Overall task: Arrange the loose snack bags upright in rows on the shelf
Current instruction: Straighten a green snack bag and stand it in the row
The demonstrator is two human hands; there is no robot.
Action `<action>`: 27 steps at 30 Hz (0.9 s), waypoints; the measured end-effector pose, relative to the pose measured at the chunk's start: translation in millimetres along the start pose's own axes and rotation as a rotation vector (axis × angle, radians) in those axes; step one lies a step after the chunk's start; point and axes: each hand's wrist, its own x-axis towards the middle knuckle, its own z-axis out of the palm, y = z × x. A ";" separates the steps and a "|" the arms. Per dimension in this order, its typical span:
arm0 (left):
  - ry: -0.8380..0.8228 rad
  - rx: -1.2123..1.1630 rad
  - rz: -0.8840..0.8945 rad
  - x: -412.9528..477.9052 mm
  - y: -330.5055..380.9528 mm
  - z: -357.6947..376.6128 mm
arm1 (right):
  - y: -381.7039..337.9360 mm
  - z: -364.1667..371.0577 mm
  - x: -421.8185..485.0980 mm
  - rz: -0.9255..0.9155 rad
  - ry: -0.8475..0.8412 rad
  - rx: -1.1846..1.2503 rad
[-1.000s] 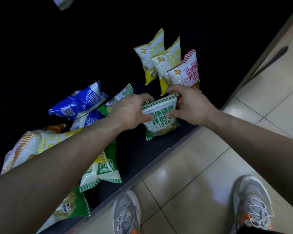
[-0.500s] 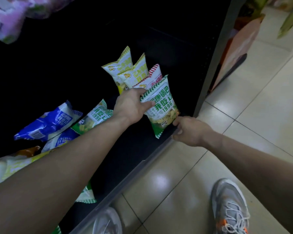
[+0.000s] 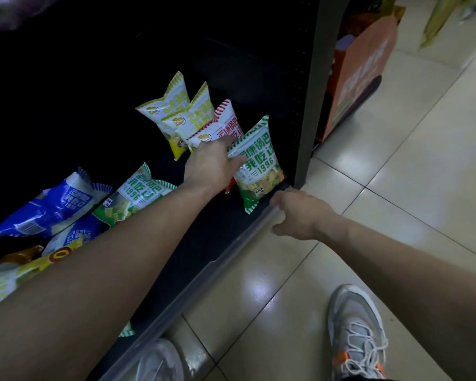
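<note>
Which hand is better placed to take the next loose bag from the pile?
Left. The left hand is already inside the shelf, beside the loose green bag; the right hand rests outside, at the shelf edge.

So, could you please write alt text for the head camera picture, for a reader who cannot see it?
A person's left hand steadies a green snack bag standing at the front of a row on a dark shelf, behind it a red bag and two yellow bags. The right hand rests empty at the shelf edge. Blue bags and another green bag lie loose further left.
</note>
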 end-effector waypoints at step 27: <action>-0.203 0.290 -0.267 -179.3 -222.7 -142.9 | -222.1 -19.8 24.9 -0.231 -0.049 -0.407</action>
